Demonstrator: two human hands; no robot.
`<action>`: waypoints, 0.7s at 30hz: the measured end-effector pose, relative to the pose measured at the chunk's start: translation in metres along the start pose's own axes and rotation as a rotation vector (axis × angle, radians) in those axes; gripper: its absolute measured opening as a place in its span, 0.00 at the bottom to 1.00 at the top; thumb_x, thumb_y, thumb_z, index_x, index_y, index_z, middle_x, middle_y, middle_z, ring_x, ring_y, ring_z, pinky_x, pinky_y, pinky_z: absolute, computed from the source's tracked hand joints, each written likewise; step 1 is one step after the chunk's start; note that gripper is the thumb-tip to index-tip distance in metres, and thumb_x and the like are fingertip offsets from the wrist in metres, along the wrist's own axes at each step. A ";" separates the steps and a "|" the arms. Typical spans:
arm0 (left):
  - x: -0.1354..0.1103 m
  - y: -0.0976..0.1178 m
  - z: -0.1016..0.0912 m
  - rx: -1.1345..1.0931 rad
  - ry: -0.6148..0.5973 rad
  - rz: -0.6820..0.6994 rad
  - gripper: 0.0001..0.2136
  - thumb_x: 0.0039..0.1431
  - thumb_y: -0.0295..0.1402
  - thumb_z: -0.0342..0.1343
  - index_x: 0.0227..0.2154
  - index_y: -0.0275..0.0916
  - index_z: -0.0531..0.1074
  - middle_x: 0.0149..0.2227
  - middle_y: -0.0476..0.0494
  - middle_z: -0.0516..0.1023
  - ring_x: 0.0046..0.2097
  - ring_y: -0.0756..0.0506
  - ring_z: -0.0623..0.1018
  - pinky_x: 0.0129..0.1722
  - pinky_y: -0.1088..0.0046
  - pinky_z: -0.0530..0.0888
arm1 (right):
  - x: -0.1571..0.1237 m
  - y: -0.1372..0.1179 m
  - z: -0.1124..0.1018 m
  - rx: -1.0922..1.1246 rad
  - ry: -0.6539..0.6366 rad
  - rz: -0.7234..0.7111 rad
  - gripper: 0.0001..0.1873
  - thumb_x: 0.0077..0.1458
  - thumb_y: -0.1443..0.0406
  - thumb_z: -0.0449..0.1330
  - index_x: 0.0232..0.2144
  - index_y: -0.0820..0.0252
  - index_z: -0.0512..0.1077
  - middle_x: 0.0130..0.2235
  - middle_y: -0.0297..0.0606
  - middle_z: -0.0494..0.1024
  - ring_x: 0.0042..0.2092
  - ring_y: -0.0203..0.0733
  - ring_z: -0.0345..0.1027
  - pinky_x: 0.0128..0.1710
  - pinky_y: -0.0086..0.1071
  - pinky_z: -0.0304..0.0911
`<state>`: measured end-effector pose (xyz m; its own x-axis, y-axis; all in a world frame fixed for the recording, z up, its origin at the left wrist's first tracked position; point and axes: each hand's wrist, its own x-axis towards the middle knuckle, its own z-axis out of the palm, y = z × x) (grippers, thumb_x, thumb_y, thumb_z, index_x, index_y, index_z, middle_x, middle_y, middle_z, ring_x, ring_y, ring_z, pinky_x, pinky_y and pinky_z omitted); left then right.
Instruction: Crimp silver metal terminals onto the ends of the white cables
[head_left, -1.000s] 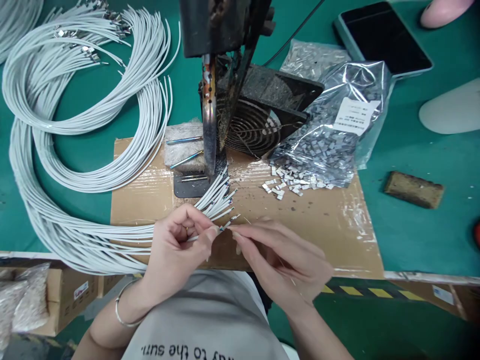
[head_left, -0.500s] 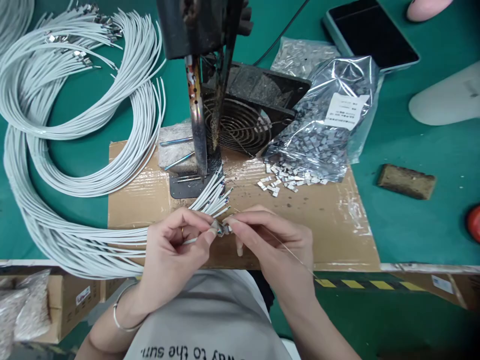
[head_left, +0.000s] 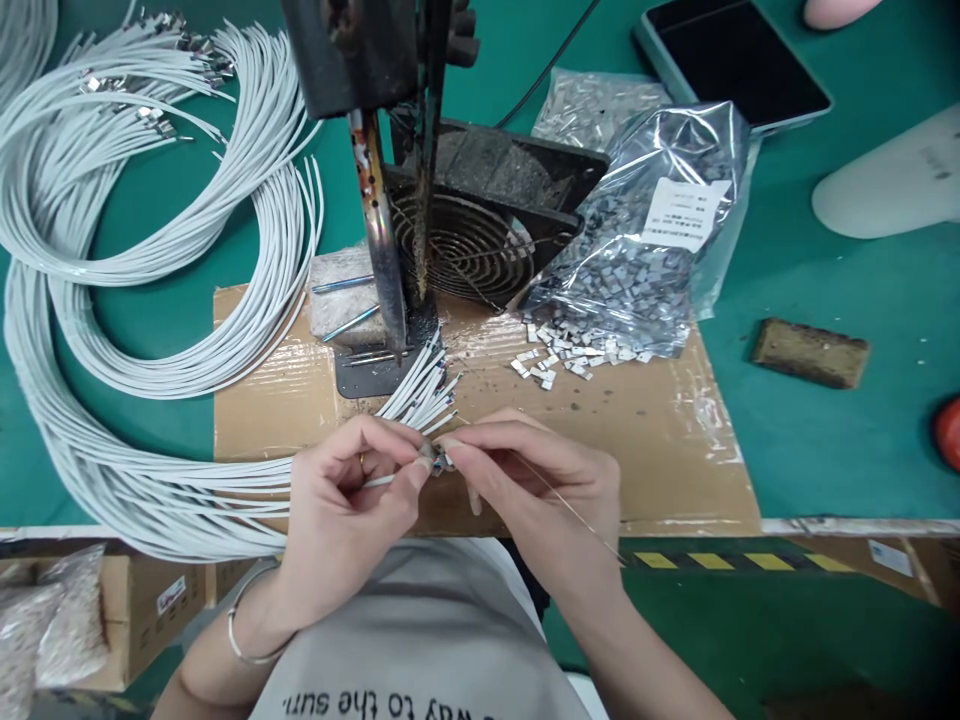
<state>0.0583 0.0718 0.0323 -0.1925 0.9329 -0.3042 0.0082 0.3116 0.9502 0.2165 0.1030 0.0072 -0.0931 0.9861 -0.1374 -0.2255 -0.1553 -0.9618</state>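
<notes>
My left hand (head_left: 356, 515) is closed, thumb and forefinger pinching the end of a white cable (head_left: 379, 481). At its fingertips is a small silvery connector (head_left: 441, 460), partly hidden by the fingers. My right hand (head_left: 559, 490) is closed as well and pinches the connector from the other side. A thin solder wire (head_left: 576, 514) runs across the right hand, its tip sticking out above the forefinger. Just beyond the hands lie several loose cable ends (head_left: 420, 388). Above them a soldering iron (head_left: 379, 230) points down from a stand.
Coiled white cables (head_left: 67, 300) cover the left side. A fan (head_left: 472, 245) stands behind the iron. Loose metal connectors (head_left: 551, 355) spill from a plastic bag (head_left: 667, 200) onto the cardboard (head_left: 637, 440). A brown block (head_left: 811, 353) and a phone-like device (head_left: 739, 60) lie on the right.
The view has shifted a little. Both hands keep their pinch, and the right fingertips have turned slightly at the connector.
</notes>
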 end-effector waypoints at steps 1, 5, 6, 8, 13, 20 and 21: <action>0.000 0.000 0.000 -0.001 0.003 0.004 0.07 0.59 0.22 0.67 0.28 0.40 0.78 0.35 0.48 0.84 0.26 0.55 0.70 0.24 0.83 0.65 | 0.000 0.000 0.000 -0.023 0.002 -0.015 0.11 0.58 0.73 0.70 0.33 0.50 0.88 0.29 0.30 0.83 0.24 0.28 0.68 0.20 0.21 0.60; 0.000 0.000 0.000 0.004 0.016 0.009 0.07 0.59 0.23 0.66 0.28 0.40 0.78 0.34 0.49 0.84 0.26 0.55 0.70 0.23 0.82 0.64 | 0.001 0.000 0.000 -0.087 0.006 -0.063 0.11 0.58 0.73 0.70 0.33 0.51 0.87 0.30 0.30 0.84 0.25 0.28 0.69 0.20 0.22 0.60; 0.001 0.001 0.001 0.007 0.017 0.005 0.07 0.59 0.23 0.66 0.28 0.40 0.78 0.34 0.49 0.84 0.26 0.55 0.69 0.23 0.82 0.63 | 0.001 0.000 0.000 -0.094 0.006 -0.070 0.11 0.58 0.73 0.70 0.33 0.51 0.87 0.30 0.30 0.84 0.25 0.29 0.69 0.21 0.22 0.60; 0.002 0.004 0.002 0.020 0.015 -0.002 0.08 0.58 0.22 0.66 0.27 0.40 0.77 0.34 0.49 0.84 0.25 0.55 0.67 0.22 0.81 0.62 | 0.000 -0.001 0.001 -0.105 0.007 -0.084 0.10 0.58 0.73 0.70 0.33 0.51 0.87 0.30 0.30 0.84 0.26 0.29 0.70 0.21 0.23 0.62; 0.003 0.008 0.003 0.041 0.029 -0.013 0.08 0.55 0.22 0.66 0.25 0.40 0.76 0.32 0.49 0.84 0.24 0.55 0.65 0.21 0.81 0.61 | -0.001 0.000 0.002 -0.129 0.021 -0.116 0.10 0.58 0.73 0.70 0.34 0.51 0.87 0.30 0.30 0.84 0.27 0.31 0.74 0.23 0.23 0.65; 0.005 0.007 0.003 0.057 0.050 -0.028 0.08 0.56 0.24 0.67 0.25 0.39 0.76 0.33 0.47 0.85 0.25 0.55 0.67 0.21 0.81 0.61 | -0.001 0.004 0.003 -0.184 0.033 -0.195 0.10 0.58 0.74 0.71 0.34 0.53 0.86 0.31 0.30 0.84 0.29 0.32 0.75 0.28 0.24 0.69; 0.005 0.008 0.004 0.065 0.045 -0.025 0.08 0.55 0.24 0.67 0.25 0.39 0.76 0.33 0.47 0.85 0.25 0.55 0.67 0.21 0.81 0.61 | -0.002 0.004 0.002 -0.193 0.034 -0.200 0.10 0.59 0.73 0.71 0.34 0.53 0.86 0.31 0.30 0.84 0.30 0.32 0.75 0.28 0.25 0.69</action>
<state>0.0609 0.0800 0.0382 -0.2371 0.9162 -0.3231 0.0660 0.3471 0.9355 0.2137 0.1004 0.0036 -0.0320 0.9980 0.0547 -0.0468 0.0532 -0.9975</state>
